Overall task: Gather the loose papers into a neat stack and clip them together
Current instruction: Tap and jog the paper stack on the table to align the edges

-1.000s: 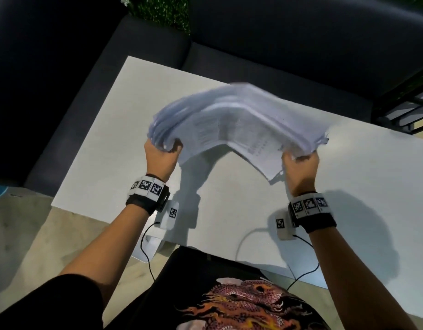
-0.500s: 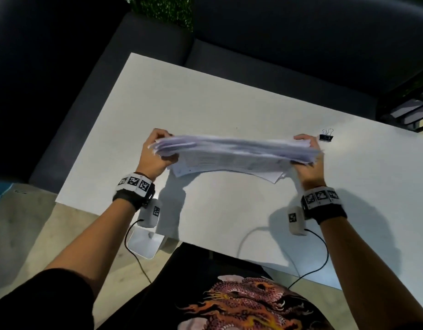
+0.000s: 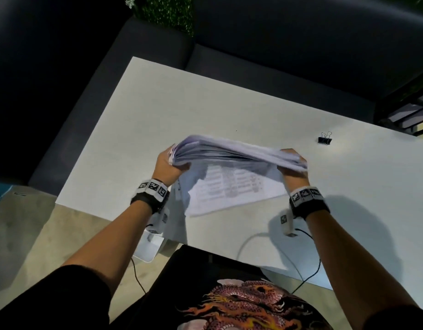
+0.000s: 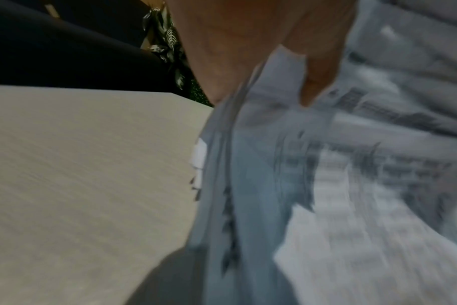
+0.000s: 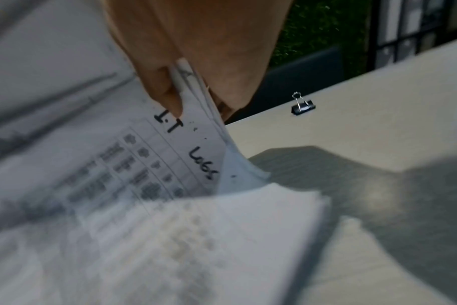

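Papers point(image 3: 229, 151) held as one bundle above the table point(image 3: 158, 110), near its front-centre; bundle edge-on to head cam, long axis running left–right across the person, sheets roughly level w/ the front ones drooping toward the body. One printed sheet point(image 3: 231, 189) sags well below the rest; cannot tell if it touches the table, prob. still caught at the ends. Left hand point(image 3: 166, 166) grips the left end, thumb under, fingers point(image 4: 318, 68) curled over the edge. Right hand point(image 3: 293, 167) pinches the right end, thumb and fingers point(image 5: 164, 88) closed on a sheet corner marked "I.T Logs". Both wrist views motion-blurred, so alignment is hard to judge there. Progress est.: gathering done, all sheets appear to be in hand; squaring not done, since left-end edges fan out unevenly and lower sheets hang free. Left to do: tap edges flush on the table, then clip. Binder clip point(image 3: 324, 139) sits unused on the table, well apart to the right-rear of the right hand, handles up. Dark sofa point(image 3: 277, 67) beyond the table.
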`<state>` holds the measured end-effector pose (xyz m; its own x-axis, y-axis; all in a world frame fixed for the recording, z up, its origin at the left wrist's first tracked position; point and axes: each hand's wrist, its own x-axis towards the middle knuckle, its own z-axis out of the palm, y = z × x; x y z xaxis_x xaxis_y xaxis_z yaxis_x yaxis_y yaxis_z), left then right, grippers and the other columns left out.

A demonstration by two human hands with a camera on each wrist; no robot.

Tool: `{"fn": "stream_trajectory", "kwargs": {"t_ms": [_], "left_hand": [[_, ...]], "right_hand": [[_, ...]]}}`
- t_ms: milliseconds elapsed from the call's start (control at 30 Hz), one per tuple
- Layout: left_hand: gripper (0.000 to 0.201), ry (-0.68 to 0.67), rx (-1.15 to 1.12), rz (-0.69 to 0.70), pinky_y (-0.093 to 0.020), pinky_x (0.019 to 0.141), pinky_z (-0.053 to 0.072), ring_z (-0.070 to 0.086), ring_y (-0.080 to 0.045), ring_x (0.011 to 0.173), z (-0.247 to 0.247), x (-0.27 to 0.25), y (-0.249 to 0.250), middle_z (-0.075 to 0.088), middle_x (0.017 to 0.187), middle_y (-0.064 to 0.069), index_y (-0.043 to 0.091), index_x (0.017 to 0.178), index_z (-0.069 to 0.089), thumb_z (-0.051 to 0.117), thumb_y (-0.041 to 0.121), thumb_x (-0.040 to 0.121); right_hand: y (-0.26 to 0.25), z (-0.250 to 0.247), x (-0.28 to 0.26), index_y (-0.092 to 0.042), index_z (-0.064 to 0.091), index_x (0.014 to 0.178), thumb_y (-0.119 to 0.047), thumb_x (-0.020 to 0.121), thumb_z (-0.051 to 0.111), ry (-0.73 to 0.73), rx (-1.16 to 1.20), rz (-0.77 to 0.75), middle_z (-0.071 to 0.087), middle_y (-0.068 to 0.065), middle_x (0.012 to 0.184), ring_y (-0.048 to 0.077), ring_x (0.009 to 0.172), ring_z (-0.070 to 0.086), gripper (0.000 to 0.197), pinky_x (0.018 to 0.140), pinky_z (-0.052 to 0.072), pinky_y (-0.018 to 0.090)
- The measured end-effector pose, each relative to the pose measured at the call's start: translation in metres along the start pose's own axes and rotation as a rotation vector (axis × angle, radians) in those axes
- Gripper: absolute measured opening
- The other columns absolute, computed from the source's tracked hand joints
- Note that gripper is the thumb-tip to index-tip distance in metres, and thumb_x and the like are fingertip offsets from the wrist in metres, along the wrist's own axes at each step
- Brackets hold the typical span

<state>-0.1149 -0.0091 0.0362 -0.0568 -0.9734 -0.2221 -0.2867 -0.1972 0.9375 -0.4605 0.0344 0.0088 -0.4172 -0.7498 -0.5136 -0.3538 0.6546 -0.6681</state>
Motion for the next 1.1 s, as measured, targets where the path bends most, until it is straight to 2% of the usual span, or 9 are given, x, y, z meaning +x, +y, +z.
{"fn": "stream_trajectory", "kwargs": {"t_ms": [67,133,200,433,567,700,833,967,1100], "left_hand": [[0.029,0.12,-0.063,0.003,-0.006,0.06,0.047,0.059,-0.006,0.068,0.006,0.008,0.008,0.06,0.078,0.006,0.001,0.1,0.062,0.064,-0.016,0.076],[0.029,0.112,-0.069,0.05,-0.012,0.063,0.051,0.062,0.005,0.065,0.003,0.018,0.014,0.064,0.078,0.003,0.001,0.096,0.062,0.062,-0.018,0.075],[0.029,0.083,-0.062,0.064,-0.013,0.067,0.054,0.063,0.01,0.068,-0.001,0.026,0.017,0.066,0.084,-0.003,0.002,0.099,0.063,0.063,-0.016,0.076],[0.041,-0.042,-0.137,-0.064,-0.022,0.079,0.056,0.066,-0.007,0.091,-0.006,0.032,0.025,0.068,0.106,-0.001,0.011,0.111,0.06,0.079,0.013,0.075],[0.092,-0.265,-0.1,-0.141,-0.026,0.09,0.054,0.06,-0.007,0.114,0.001,0.017,0.002,0.063,0.125,0.002,0.016,0.129,0.051,0.092,0.004,0.048],[0.08,-0.21,-0.179,-0.377,-0.052,0.094,0.05,0.06,-0.027,0.11,0.027,-0.005,-0.026,0.064,0.123,-0.011,0.005,0.123,0.056,0.086,-0.008,0.05],[0.058,-0.206,-0.388,-0.568,-0.045,0.084,0.057,0.057,-0.036,0.116,0.03,-0.017,-0.042,0.064,0.123,-0.012,0.0,0.123,0.059,0.064,-0.023,0.07],[0.055,-0.087,-0.577,-0.653,-0.026,0.064,0.06,0.063,-0.025,0.098,0.029,-0.024,-0.05,0.054,0.13,-0.019,-0.009,0.131,0.047,0.036,-0.031,0.081],[0.049,-0.062,-0.756,-0.783,-0.036,0.067,0.06,0.065,-0.031,0.095,0.034,-0.03,-0.061,0.068,0.113,-0.017,0.002,0.125,0.055,0.048,-0.022,0.083]], "right_hand": [[-0.012,0.001,0.005,-0.016,0.056,0.129,-0.027,0.089,0.062,0.072,0.098,-0.048,0.061,-0.003,0.116,0.024,0.114,0.059,0.042,0.074,0.047,0.01],[-0.032,-0.004,0.006,-0.025,0.064,0.114,-0.025,0.084,0.067,0.105,0.227,-0.179,0.07,-0.005,0.108,0.023,0.104,0.066,0.03,0.088,0.055,0.034],[-0.045,-0.011,0.008,-0.027,0.065,0.111,-0.015,0.083,0.065,0.099,0.28,-0.279,0.072,-0.003,0.107,0.02,0.104,0.067,0.031,0.095,0.053,0.043],[-0.084,-0.03,0.012,-0.027,0.068,0.098,-0.002,0.081,0.064,0.086,0.257,-0.287,0.072,0.011,0.101,0.028,0.092,0.069,0.03,0.089,0.056,0.046],[-0.095,-0.038,0.017,-0.012,0.066,0.114,0.003,0.081,0.061,0.013,0.173,-0.234,0.07,0.015,0.106,0.028,0.09,0.067,0.036,0.084,0.056,0.038],[-0.082,-0.025,0.024,-0.008,0.063,0.113,0.001,0.083,0.061,-0.065,-0.057,-0.176,0.068,0.017,0.111,0.033,0.098,0.066,0.031,0.092,0.053,0.042],[-0.05,-0.026,0.025,-0.015,0.045,0.133,-0.021,0.084,0.066,-0.093,-0.316,-0.086,0.057,0.004,0.125,0.025,0.11,0.056,0.053,0.099,0.044,0.037],[0.0,-0.042,0.024,-0.023,0.028,0.141,-0.057,0.076,0.064,-0.047,-0.485,0.134,0.042,0.013,0.143,0.036,0.129,0.043,0.082,0.105,0.039,0.053],[0.018,-0.035,-0.018,-0.018,0.045,0.116,-0.077,0.068,0.057,-0.185,-0.035,0.451,0.059,0.01,0.097,0.031,0.084,0.065,0.077,0.066,0.055,0.039]]}}
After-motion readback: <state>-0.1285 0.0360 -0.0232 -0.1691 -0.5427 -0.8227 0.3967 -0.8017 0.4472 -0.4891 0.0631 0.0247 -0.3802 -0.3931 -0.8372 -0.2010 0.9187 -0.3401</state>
